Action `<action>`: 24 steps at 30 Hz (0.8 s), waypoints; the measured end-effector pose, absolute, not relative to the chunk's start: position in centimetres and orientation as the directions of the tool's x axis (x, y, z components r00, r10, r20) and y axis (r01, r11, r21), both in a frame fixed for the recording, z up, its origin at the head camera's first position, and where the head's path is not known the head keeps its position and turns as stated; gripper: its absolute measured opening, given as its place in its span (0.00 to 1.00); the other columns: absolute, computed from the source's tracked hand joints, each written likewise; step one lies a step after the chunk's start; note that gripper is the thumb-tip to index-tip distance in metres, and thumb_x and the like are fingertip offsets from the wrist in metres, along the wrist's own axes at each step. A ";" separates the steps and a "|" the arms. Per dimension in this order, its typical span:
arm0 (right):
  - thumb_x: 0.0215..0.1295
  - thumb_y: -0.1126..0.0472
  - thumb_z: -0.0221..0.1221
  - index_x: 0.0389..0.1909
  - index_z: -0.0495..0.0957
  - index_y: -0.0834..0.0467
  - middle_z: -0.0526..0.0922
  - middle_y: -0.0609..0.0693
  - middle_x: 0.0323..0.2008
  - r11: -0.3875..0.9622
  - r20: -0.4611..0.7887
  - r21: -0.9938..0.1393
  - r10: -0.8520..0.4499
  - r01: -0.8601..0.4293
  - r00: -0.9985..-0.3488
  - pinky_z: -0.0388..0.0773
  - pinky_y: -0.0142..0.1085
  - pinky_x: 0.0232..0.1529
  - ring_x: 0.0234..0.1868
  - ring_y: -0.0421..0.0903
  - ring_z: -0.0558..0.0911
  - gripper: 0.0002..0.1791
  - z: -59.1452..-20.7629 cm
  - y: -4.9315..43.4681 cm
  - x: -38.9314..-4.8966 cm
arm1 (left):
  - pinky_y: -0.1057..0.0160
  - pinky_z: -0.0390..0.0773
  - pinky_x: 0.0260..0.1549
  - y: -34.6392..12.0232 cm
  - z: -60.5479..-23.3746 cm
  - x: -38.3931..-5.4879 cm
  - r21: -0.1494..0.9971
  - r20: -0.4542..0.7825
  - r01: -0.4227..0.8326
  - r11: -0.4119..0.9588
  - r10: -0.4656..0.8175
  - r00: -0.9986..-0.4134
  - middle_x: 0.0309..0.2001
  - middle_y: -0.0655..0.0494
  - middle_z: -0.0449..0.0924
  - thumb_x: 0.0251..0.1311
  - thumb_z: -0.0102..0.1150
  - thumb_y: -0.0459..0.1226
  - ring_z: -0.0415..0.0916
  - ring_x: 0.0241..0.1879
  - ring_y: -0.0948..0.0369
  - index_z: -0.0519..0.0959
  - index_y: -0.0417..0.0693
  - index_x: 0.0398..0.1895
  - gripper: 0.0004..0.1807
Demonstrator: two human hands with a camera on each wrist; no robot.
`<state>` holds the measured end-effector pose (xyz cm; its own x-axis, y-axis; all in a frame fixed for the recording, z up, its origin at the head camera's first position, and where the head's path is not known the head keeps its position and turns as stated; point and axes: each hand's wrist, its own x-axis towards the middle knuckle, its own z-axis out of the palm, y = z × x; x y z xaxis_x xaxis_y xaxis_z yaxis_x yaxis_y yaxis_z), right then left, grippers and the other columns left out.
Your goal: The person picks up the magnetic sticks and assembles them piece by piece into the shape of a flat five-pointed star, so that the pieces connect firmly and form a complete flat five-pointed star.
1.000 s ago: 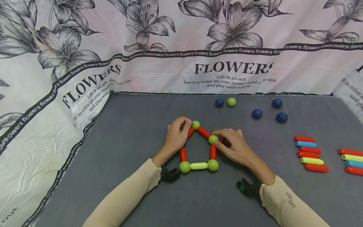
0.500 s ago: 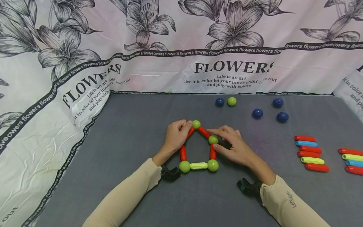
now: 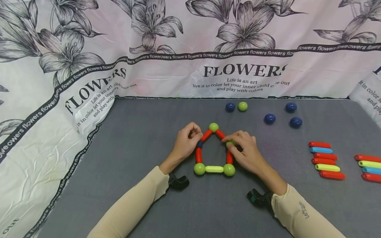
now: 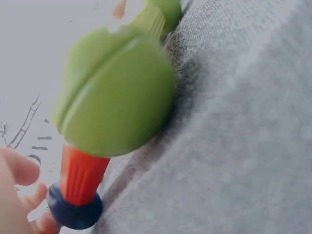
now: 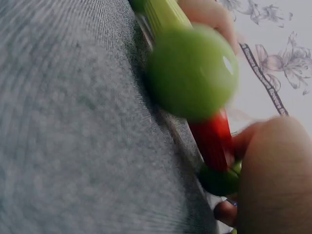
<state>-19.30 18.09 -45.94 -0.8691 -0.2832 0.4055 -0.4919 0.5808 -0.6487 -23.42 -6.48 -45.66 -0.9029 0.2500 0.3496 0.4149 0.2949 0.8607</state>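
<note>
A house-shaped outline of rods and balls lies on the grey table. Its top is a green ball (image 3: 213,127), with two sloping red rods below. My right hand (image 3: 247,150) pinches the right corner's green ball (image 5: 220,180) between thumb and fingers, partly hiding it. My left hand (image 3: 186,142) is beside the left corner's dark blue ball (image 4: 74,208); its fingers are loosely bent, and fingertips appear to touch that ball. Upright red rods (image 3: 198,155) run down to the lower green balls (image 3: 199,169), joined by a yellow-green rod (image 3: 214,169).
At the back lie several loose dark blue balls (image 3: 270,118) and one green ball (image 3: 242,106). To the right, a column of red, blue and yellow-green rods (image 3: 327,167) sits beside a second group (image 3: 370,170) at the frame edge. Printed floral cloth (image 3: 166,76) hangs behind.
The outline has shifted right and slightly away from me, with the right hand at its corner. More of the dark blue ball now shows beside the left hand, which has hardly moved.
</note>
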 end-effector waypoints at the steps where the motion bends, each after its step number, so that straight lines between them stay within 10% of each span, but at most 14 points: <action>1: 0.69 0.65 0.59 0.48 0.86 0.52 0.81 0.49 0.41 0.589 0.407 -0.650 -0.264 -0.480 -0.875 0.53 0.42 0.43 0.39 0.43 0.70 0.12 -45.9 18.1 -19.3 | 0.67 0.60 0.27 -6.5 -45.6 -23.4 0.849 0.347 0.422 0.317 0.266 -0.899 0.20 0.56 0.60 0.65 0.57 0.32 0.56 0.20 0.63 0.77 0.45 0.36 0.00; 24: 0.67 0.64 0.61 0.63 0.79 0.50 0.79 0.46 0.38 0.581 0.395 -0.674 -0.238 -0.456 -0.887 0.52 0.39 0.40 0.30 0.39 0.68 0.23 -46.1 18.4 -19.3 | 0.67 0.56 0.20 -6.2 -45.6 -23.2 0.763 0.280 0.410 0.499 0.316 -0.907 0.18 0.58 0.60 0.66 0.62 0.40 0.53 0.15 0.63 0.80 0.53 0.44 0.06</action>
